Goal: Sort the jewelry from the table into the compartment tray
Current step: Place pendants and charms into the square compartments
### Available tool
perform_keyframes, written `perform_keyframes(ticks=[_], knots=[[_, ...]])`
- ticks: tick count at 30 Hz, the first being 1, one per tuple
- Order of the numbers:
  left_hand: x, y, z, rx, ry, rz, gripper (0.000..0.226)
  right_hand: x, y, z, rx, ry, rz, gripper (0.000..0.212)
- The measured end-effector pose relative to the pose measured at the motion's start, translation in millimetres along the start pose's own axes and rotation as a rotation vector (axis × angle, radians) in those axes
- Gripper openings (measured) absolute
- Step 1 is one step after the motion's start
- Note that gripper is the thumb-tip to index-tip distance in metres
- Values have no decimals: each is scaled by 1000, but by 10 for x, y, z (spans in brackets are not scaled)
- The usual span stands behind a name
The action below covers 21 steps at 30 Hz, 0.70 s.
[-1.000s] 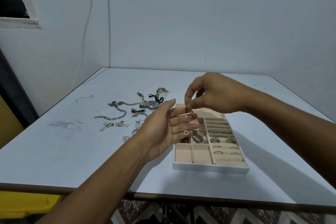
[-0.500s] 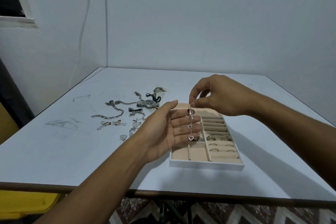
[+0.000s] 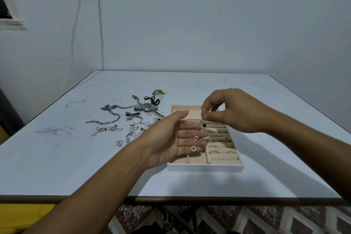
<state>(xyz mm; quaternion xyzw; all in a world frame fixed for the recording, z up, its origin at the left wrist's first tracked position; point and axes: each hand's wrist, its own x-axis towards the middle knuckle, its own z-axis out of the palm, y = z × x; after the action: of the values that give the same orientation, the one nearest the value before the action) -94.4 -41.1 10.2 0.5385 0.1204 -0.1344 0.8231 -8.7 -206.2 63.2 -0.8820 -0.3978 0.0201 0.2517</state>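
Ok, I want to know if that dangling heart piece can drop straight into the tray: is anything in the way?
Yes: the open left hand lies between the heart chain, pinched by the right hand, and the left compartments of the tray. The ring rows at right are uncovered.

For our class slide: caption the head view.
Right hand pinches a heart-charm chain over the open left hand and tray.
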Motion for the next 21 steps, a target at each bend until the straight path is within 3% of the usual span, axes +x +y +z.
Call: perform_keyframes(ticks=[21], knots=[[-113, 28, -123, 176, -12, -101, 48, -270, 11, 353, 10, -23, -13, 3]])
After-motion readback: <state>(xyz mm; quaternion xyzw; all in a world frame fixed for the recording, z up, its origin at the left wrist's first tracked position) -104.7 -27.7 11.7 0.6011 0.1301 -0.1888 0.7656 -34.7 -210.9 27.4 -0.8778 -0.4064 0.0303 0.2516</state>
